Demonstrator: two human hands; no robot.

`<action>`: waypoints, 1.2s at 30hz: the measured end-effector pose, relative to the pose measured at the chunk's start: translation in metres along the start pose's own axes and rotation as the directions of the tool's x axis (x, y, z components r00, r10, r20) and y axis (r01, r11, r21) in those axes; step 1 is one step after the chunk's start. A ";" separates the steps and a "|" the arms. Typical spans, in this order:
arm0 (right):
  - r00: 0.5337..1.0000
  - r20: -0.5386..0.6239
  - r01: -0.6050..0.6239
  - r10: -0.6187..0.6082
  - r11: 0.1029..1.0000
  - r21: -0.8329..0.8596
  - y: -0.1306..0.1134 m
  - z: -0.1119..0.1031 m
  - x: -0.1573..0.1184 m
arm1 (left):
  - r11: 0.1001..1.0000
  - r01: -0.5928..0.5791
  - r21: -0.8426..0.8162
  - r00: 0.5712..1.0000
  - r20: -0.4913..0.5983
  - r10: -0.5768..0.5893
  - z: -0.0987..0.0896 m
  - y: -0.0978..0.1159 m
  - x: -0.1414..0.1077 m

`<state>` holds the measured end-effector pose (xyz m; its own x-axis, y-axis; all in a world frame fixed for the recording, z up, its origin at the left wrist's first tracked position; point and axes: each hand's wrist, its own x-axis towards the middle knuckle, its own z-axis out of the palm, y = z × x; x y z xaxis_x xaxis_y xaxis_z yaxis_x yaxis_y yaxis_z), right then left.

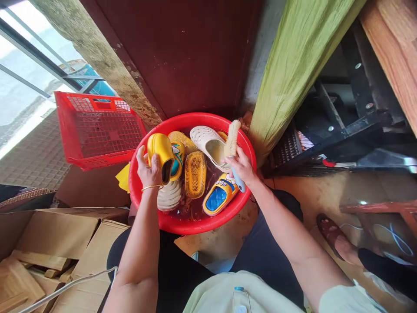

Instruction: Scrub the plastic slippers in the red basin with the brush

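My left hand (149,168) grips a yellow clog (159,150) over the left side of a red basin (199,227). Closed around the blue handle of a scrub brush (232,137), my right hand (241,165) is above the basin's right side, bristles pointing up. Water and several shoes fill the basin. A white clog (203,138) lies at the back, and a yellow slipper with its sole up (195,174) is in the middle. Near the right rim rests a yellow and blue slipper (219,198). A ridged white shoe (169,195) sits below my left hand.
A red plastic crate (97,134) stands left of the basin. Cardboard boxes with wood pieces (42,261) are at lower left. A green curtain (286,74) hangs at right, beside a black metal frame (352,126). Another person's foot (335,237) is on the floor at right.
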<state>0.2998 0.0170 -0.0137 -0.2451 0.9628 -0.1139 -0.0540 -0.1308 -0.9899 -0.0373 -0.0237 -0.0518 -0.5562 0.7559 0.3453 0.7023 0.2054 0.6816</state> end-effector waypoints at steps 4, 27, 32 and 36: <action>0.999 0.025 -0.026 0.027 0.999 -0.031 0.003 0.003 -0.004 | 0.997 -0.076 0.015 0.997 -0.013 0.076 0.012 0.005 -0.004; 0.999 0.023 -0.040 0.041 0.998 -0.042 0.001 -0.012 0.005 | 0.885 -0.336 0.322 0.875 0.454 0.167 0.055 0.037 -0.030; 0.998 0.032 -0.048 0.050 0.997 -0.057 0.003 -0.014 0.003 | 0.866 -0.328 0.376 0.880 0.456 0.135 0.053 0.034 -0.031; 0.999 0.045 -0.026 0.028 0.999 -0.043 0.004 -0.018 0.003 | 0.847 -0.392 0.359 0.865 0.456 0.207 0.033 0.059 -0.049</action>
<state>0.3166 0.0235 -0.0196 -0.2894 0.9473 -0.1375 -0.0062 -0.1455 -0.9893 0.0460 -0.0283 -0.0503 -0.1328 0.9804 0.1456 0.9725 0.1005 0.2102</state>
